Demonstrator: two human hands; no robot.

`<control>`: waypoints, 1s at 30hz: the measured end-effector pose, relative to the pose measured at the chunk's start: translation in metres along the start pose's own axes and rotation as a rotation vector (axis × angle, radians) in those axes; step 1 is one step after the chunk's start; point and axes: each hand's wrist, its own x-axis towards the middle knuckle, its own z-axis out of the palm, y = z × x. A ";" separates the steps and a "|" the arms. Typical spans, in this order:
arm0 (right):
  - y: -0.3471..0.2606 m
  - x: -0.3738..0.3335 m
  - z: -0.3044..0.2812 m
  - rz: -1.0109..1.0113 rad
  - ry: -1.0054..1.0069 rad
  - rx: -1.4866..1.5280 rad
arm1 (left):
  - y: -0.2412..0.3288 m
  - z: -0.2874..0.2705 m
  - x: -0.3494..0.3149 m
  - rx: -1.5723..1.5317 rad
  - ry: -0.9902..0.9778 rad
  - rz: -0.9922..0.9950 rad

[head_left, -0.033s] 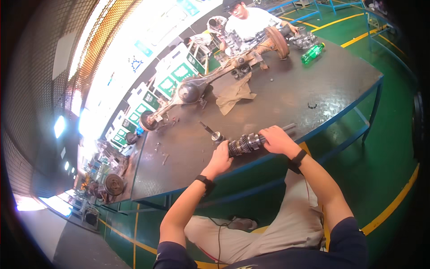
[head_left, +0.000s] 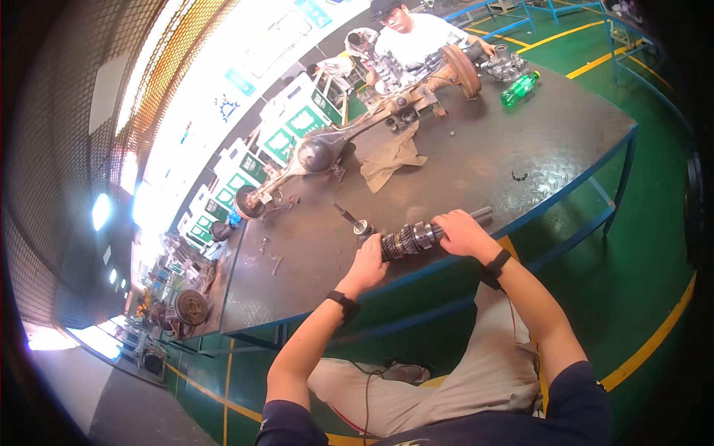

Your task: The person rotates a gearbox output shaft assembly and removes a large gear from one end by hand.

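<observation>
A transmission gear shaft [head_left: 407, 241] with several toothed gears lies lengthwise along the near edge of the metal-topped table. My left hand [head_left: 368, 262] is closed round its left end. Farther right, my right hand [head_left: 462, 233] grips the other end, and a plain round bar [head_left: 483, 212] sticks out beyond those fingers. Just past my left hand stands a metal ring-ended part [head_left: 361, 227]. A thin dark rod [head_left: 343, 212] lies beside that part. My palms and the undersides of my fingers are hidden.
A long rusty axle [head_left: 316, 154] spans the table's far side, near brown paper [head_left: 393, 160]. A green bottle [head_left: 520, 89] lies by a metal housing [head_left: 506, 65] at the far right. Small hardware [head_left: 277, 264] is scattered at left. Another person [head_left: 416, 36] sits across the table [head_left: 476, 175].
</observation>
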 end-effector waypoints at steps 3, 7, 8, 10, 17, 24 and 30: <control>0.000 -0.003 -0.004 0.010 0.022 0.044 | -0.003 -0.001 0.001 0.012 -0.006 -0.008; -0.003 -0.002 -0.008 -0.035 0.060 0.169 | -0.005 0.005 -0.007 0.023 0.056 0.026; -0.004 -0.001 -0.012 -0.014 0.056 0.202 | -0.004 0.007 -0.008 0.020 0.064 0.028; -0.001 0.002 -0.015 0.039 0.027 0.274 | 0.005 0.006 -0.011 0.009 0.025 -0.020; 0.003 0.015 -0.012 0.043 -0.173 0.188 | -0.002 0.014 -0.012 -0.047 0.034 -0.054; -0.010 0.014 -0.009 -0.011 -0.214 -0.038 | 0.000 0.014 -0.016 -0.073 0.049 -0.066; -0.004 0.009 0.002 -0.096 -0.144 -0.201 | 0.003 0.021 -0.019 -0.097 0.065 -0.069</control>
